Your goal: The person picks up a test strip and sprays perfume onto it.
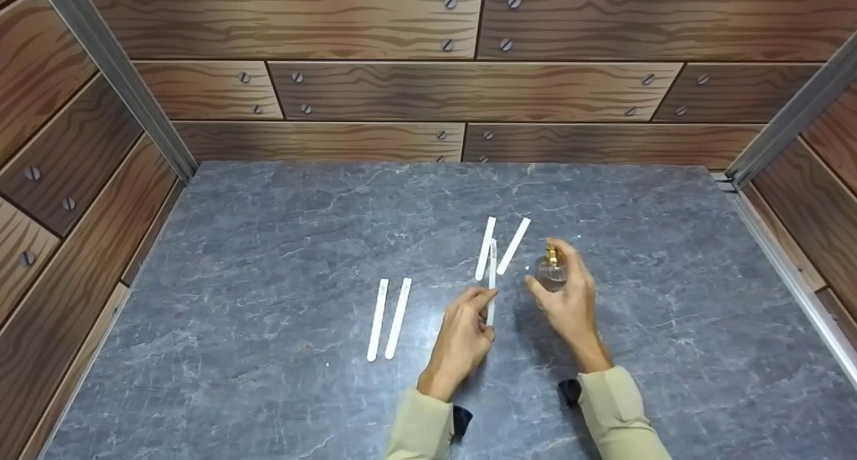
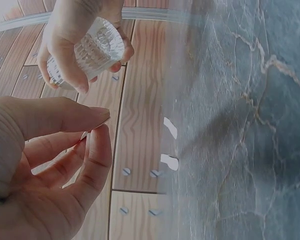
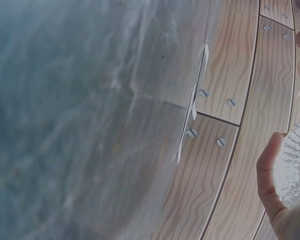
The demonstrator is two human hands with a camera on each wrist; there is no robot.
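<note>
My left hand (image 1: 462, 333) pinches a white perfume test strip (image 1: 493, 266) between thumb and fingers; small dark print shows near its far end. To its right, my right hand (image 1: 572, 306) grips a clear ribbed glass perfume bottle (image 1: 552, 276), the index finger on top of its gold sprayer (image 1: 551, 252). Strip and bottle are a short gap apart. The left wrist view shows the ribbed bottle (image 2: 102, 47) held above the left hand (image 2: 60, 160), with the strip almost edge-on. Only part of the bottle (image 3: 295, 170) appears in the right wrist view.
Two white strips (image 1: 485, 246) (image 1: 514, 246) lie on the grey marbled table (image 1: 268, 246) beyond the hands. Another pair of strips (image 1: 377, 319) (image 1: 398, 319) lies side by side to the left. Wood-patterned panels (image 1: 375, 92) and metal posts (image 1: 120, 78) enclose the table.
</note>
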